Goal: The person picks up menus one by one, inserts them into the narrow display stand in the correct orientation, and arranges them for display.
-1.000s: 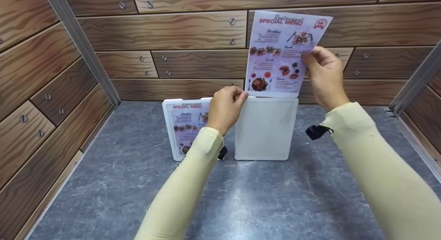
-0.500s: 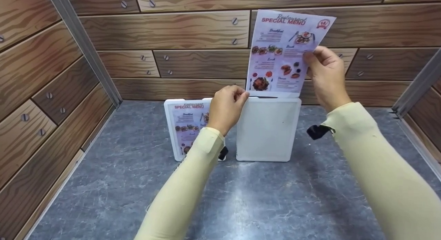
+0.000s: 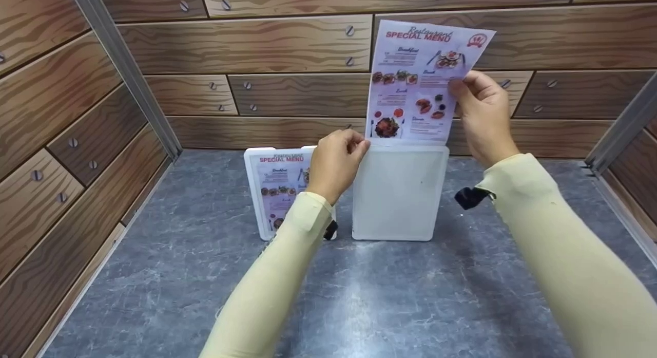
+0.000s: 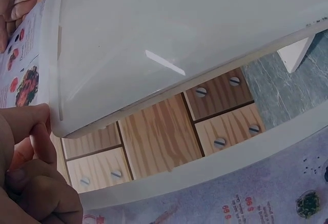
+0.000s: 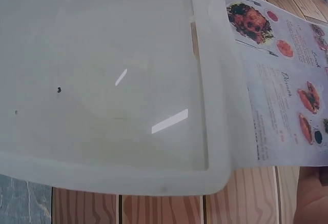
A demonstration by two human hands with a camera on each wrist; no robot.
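A printed restaurant menu sheet [image 3: 410, 91] stands upright at the top edge of a white sign holder [image 3: 398, 193], whose front panel is blank. My left hand [image 3: 336, 163] pinches the sheet's lower left corner, with fingertips right at the holder's top corner. Partway up the sheet's right edge, my right hand [image 3: 482, 111] pinches it between thumb and fingers. The right wrist view has the menu's lower edge [image 5: 241, 106] overlapping the holder's rim [image 5: 212, 106]. In the left wrist view, the left fingers [image 4: 38, 116] meet beside the holder's corner.
To the left stands a second white sign holder [image 3: 251, 193] with a matching menu [image 3: 277, 188] inside, partly hidden by the left forearm. Both holders rest on a grey marbled table [image 3: 169, 276]. Wood-patterned walls [image 3: 256, 44] with metal corner posts [image 3: 128, 70] enclose the back and sides.
The menu sheet has come down slightly and a little left, closing the dark gap above the blank holder. Both hands have shifted slightly down with it.
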